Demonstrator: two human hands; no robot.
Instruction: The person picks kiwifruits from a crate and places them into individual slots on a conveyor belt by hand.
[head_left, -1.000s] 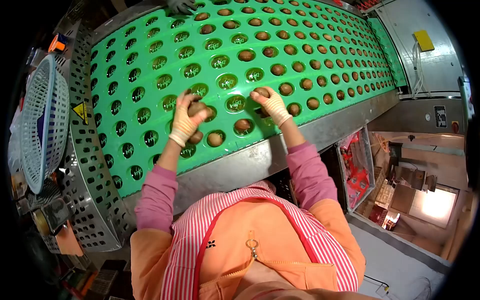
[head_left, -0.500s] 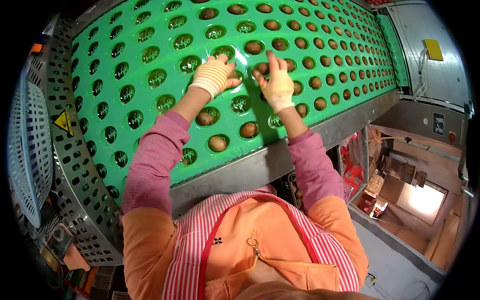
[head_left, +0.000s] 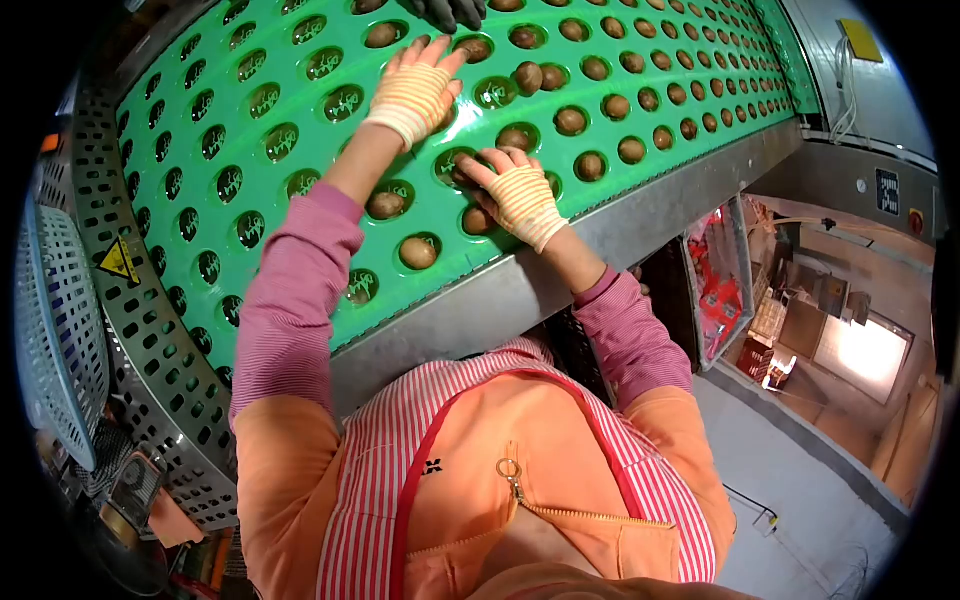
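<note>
A green tray-like belt (head_left: 462, 262) with rows of oval pockets spreads before me, many pockets holding brown egg-shaped items. My left hand (head_left: 413, 92), in a striped fingerless glove, rests over the belt with fingers spread. Its fingertips are near one brown item (head_left: 474, 48), and another shows partly under the palm. Nearer the front edge, my right hand (head_left: 522, 196), gloved the same way, reaches its slightly bent fingers to an item (head_left: 458, 168) in a pocket. A further item (head_left: 478, 221) lies below its thumb. Two items (head_left: 529, 78) sit touching each other beyond my right hand.
A co-worker's dark-gloved hand (head_left: 448, 12) reaches in at the top. A metal rail (head_left: 500, 305) edges the belt. At left stand a perforated metal guard (head_left: 170, 390) with a yellow warning sign (head_left: 120, 262) and a blue plastic basket (head_left: 62, 320). A machine cabinet (head_left: 880, 85) stands at right.
My left hand has moved farther across the belt; my right hand has come back toward the front edge. A pocket seen bare earlier now holds an item. A dark-gloved hand has appeared; the view has shifted.
</note>
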